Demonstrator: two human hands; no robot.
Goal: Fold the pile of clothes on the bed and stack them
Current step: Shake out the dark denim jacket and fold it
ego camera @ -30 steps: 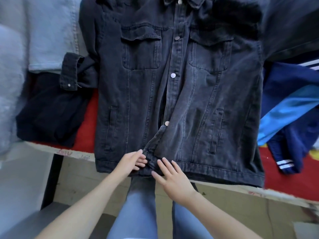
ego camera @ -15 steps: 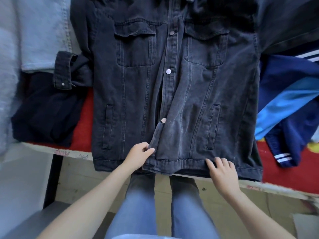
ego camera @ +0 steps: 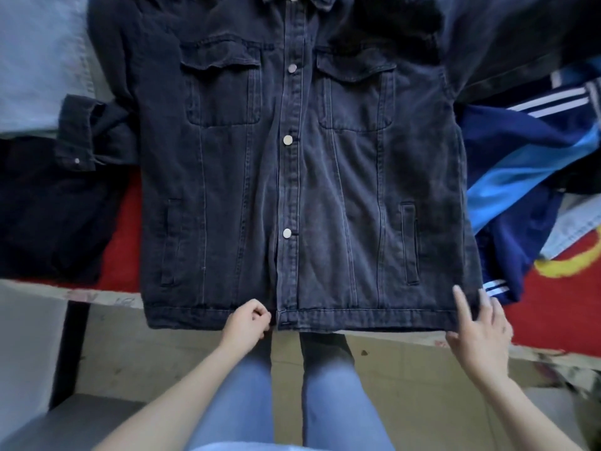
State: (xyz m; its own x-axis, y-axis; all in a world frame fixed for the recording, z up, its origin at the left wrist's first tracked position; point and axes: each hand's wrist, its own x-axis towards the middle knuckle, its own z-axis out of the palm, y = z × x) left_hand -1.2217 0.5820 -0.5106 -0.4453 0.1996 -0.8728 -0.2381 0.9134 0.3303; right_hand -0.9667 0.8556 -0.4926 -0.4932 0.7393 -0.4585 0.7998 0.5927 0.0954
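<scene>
black denim jacket now lies flat — right hand moved out to hem corner, fingers spread, left hand pinching mid-hem — looks ready to fold.

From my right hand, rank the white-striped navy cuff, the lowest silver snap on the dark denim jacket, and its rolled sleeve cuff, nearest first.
From the right hand:
1. white-striped navy cuff, just beside it, right side.
2. lowest silver snap, on the dark denim jacket, centre.
3. rolled sleeve cuff, far left.

Jacket, left hand, right hand at hem
</scene>
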